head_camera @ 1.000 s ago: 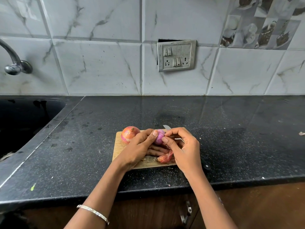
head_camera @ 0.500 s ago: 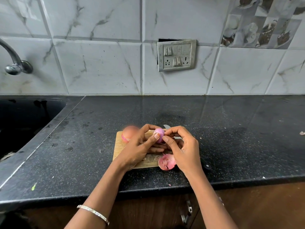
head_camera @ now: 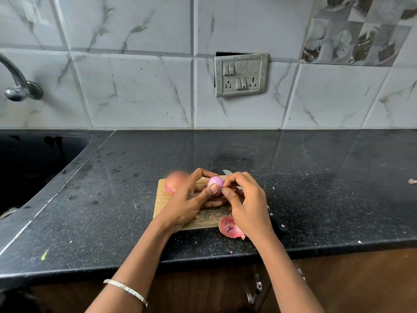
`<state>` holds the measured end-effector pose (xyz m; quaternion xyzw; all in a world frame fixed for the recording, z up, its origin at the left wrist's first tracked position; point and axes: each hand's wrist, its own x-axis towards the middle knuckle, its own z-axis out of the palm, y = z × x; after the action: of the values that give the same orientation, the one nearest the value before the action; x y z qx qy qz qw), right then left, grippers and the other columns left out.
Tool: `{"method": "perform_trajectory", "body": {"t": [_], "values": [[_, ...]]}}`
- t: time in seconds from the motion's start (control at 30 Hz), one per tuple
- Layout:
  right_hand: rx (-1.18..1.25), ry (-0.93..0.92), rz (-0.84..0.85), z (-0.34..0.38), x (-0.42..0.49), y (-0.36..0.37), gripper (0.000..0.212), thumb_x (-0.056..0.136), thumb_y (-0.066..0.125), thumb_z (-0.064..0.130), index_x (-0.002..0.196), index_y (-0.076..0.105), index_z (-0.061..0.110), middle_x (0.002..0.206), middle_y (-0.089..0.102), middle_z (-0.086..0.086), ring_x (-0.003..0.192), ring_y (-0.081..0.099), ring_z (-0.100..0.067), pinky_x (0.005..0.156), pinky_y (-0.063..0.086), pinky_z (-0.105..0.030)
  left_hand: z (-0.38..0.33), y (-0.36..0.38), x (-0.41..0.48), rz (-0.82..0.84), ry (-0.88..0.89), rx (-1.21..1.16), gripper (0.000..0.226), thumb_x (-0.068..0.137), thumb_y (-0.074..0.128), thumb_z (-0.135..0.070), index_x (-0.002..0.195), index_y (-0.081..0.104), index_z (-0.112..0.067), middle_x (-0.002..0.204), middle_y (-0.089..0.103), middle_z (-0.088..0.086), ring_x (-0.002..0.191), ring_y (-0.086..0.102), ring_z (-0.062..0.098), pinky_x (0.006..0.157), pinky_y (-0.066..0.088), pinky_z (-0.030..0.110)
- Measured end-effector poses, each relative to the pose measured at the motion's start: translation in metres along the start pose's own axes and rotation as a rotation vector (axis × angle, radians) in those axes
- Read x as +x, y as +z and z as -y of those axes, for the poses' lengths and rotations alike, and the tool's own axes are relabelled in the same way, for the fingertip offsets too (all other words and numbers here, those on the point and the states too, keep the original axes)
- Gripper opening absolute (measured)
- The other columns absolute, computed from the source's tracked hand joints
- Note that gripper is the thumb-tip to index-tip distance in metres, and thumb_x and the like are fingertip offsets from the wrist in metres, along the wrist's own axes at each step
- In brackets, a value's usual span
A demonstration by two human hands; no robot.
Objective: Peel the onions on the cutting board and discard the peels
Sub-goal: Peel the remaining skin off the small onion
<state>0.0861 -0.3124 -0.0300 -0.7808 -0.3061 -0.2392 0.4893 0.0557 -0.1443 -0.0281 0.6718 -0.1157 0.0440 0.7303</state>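
Up close in the head view, the left hand (head_camera: 191,199) holds a small purple peeled onion (head_camera: 215,182) above the wooden cutting board (head_camera: 164,201), its grip closed round the onion with the thumb pressed on the near side and the fingers curled behind. The right hand (head_camera: 247,203) meets it from the other side, its grip pinching at the right edge of the same onion with thumb and forefinger; whether a strip of skin sits between those fingertips is too small to tell.

A second onion (head_camera: 177,180), still in its orange-brown skin, rests on the far left corner of the board, just beside the left hand. A loose pink peel (head_camera: 230,227) lies on the black counter (head_camera: 316,177) at the board's near right corner, partly under the right wrist. A knife (head_camera: 278,223) lies along the board's right side, its black handle showing near the right hand and its blade tip poking out beyond the fingers at the far edge.

To the left, the counter drops into a dark sink (head_camera: 33,163) with a metal tap (head_camera: 19,86) above it. A switch plate (head_camera: 241,74) hangs on the marbled wall tiles. A thin bracelet (head_camera: 126,290) circles the left wrist.
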Motion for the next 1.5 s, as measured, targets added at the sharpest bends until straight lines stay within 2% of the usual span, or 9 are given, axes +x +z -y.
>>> {"method": "perform_trajectory", "body": {"t": [0.27,0.4,0.63,0.8,1.07,1.17,1.27,1.4,1.5], "values": [[-0.003,-0.001,0.108,-0.003,0.002,0.003,0.008,0.098,0.059,0.007,0.097,0.059,0.015,0.104,0.049,0.006,0.1,0.055,-0.011,0.087,0.045,-0.02,-0.003,0.003,-0.001,-0.016,-0.054,0.025,0.031,0.1,0.061,-0.021,0.125,0.056,-0.003,0.11,0.073,0.021,0.098,0.074,0.034,0.089,0.062,0.039],[0.009,0.002,0.155,-0.004,0.002,0.005,0.003,0.097,0.055,0.017,0.095,0.056,0.018,0.106,0.046,0.008,0.115,0.053,-0.018,0.098,0.044,-0.029,-0.006,0.004,0.002,0.009,-0.114,0.019,0.033,0.098,0.059,-0.027,0.119,0.058,-0.001,0.092,0.074,0.018,0.071,0.073,0.026,0.066,0.062,0.028],[0.068,-0.026,0.157,-0.001,0.001,0.005,0.007,0.099,0.055,0.018,0.094,0.059,0.015,0.107,0.047,0.008,0.117,0.051,-0.018,0.103,0.037,-0.021,-0.006,0.004,0.003,0.013,-0.157,0.029,0.04,0.105,0.048,-0.026,0.113,0.054,0.013,0.068,0.059,0.01,0.043,0.053,0.013,0.035,0.042,0.019],[0.155,-0.066,0.116,-0.001,0.003,0.003,0.009,0.101,0.058,0.016,0.094,0.06,0.021,0.106,0.049,0.005,0.113,0.053,-0.016,0.099,0.038,-0.021,-0.011,0.008,-0.001,-0.008,-0.19,0.143,0.043,0.107,0.04,-0.046,0.091,0.06,-0.012,0.061,0.053,0.002,0.042,0.04,0.007,0.034,0.031,0.017],[0.246,-0.012,0.107,0.004,0.002,-0.001,0.012,0.1,0.061,0.005,0.092,0.062,0.013,0.107,0.053,-0.005,0.11,0.056,-0.007,0.087,0.042,-0.006,-0.006,0.007,0.0,-0.074,-0.192,0.239,0.083,0.102,0.027,-0.066,0.082,0.057,0.008,0.047,0.039,0.001,0.037,0.029,0.011,0.037,0.026,0.021],[0.216,-0.009,0.05,0.001,0.003,-0.002,0.009,0.1,0.059,0.012,0.093,0.06,0.018,0.104,0.056,0.002,0.109,0.058,-0.012,0.09,0.044,-0.015,-0.006,0.007,0.0,-0.092,-0.19,0.192,0.083,0.101,0.025,-0.067,0.075,0.057,0.004,0.045,0.04,0.002,0.035,0.027,0.011,0.038,0.023,0.023],[0.223,0.051,0.001,-0.005,0.001,0.0,0.006,0.101,0.056,0.02,0.097,0.059,0.019,0.098,0.061,0.009,0.105,0.061,-0.014,0.089,0.049,-0.031,-0.004,0.004,0.001,-0.103,-0.173,0.166,0.093,0.101,0.024,-0.068,0.085,0.055,0.018,0.049,0.041,0.01,0.034,0.028,0.013,0.039,0.023,0.021],[0.166,0.104,-0.116,-0.004,-0.003,-0.003,0.007,0.099,0.063,0.009,0.095,0.062,0.015,0.094,0.067,0.014,0.099,0.065,-0.004,0.08,0.046,-0.016,-0.001,0.002,0.002,-0.105,-0.152,0.116,0.091,0.101,0.026,-0.067,0.101,0.058,0.018,0.061,0.05,0.018,0.036,0.034,0.013,0.034,0.025,0.017],[0.101,0.116,-0.149,-0.004,-0.002,-0.003,0.023,0.091,0.068,-0.003,0.1,0.068,0.018,0.1,0.069,0.014,0.098,0.066,-0.007,0.077,0.048,-0.013,-0.002,0.003,0.002,-0.111,-0.145,0.055,0.075,0.105,0.026,-0.059,0.097,0.07,0.001,0.06,0.055,0.015,0.035,0.037,0.011,0.031,0.027,0.016]]}}
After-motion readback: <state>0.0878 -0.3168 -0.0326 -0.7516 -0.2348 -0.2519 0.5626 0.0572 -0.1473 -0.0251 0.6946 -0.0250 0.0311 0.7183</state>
